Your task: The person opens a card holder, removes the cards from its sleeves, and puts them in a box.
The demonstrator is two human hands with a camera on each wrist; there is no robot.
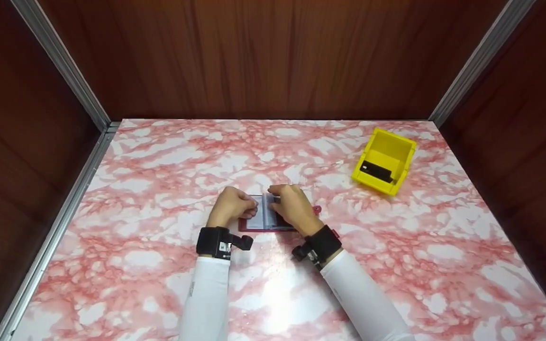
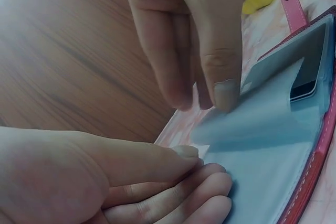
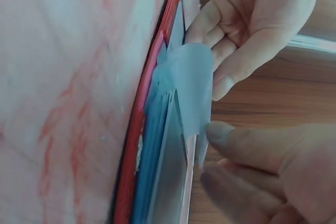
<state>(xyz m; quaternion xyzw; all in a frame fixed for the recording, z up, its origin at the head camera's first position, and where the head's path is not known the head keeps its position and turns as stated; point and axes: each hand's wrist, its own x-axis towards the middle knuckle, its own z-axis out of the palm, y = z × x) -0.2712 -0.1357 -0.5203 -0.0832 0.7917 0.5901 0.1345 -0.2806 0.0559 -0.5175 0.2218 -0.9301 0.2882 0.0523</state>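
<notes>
A card holder [image 1: 264,230] with a red and pink cover lies spread on the table, with clear plastic sleeves inside. My right hand [image 1: 295,207] pinches the free edge of one clear sleeve [image 3: 191,85] between thumb and fingers, and the sleeve curls upward. My left hand [image 1: 233,206] is at the left side of the holder, fingers loosely bent and resting at the sleeve there, gripping nothing visible. In the left wrist view a dark card [image 2: 311,69] shows within a sleeve on the right side. A pink snap strap [image 2: 294,9] sticks out beyond the holder's edge.
Back right on the marbled red and white table [image 1: 168,166] stands a yellow bin [image 1: 386,144] with a black flat object [image 1: 376,171] inside. Dark wood panels [image 1: 263,61] with metal edge rails [image 1: 64,61] enclose the table at the back and sides.
</notes>
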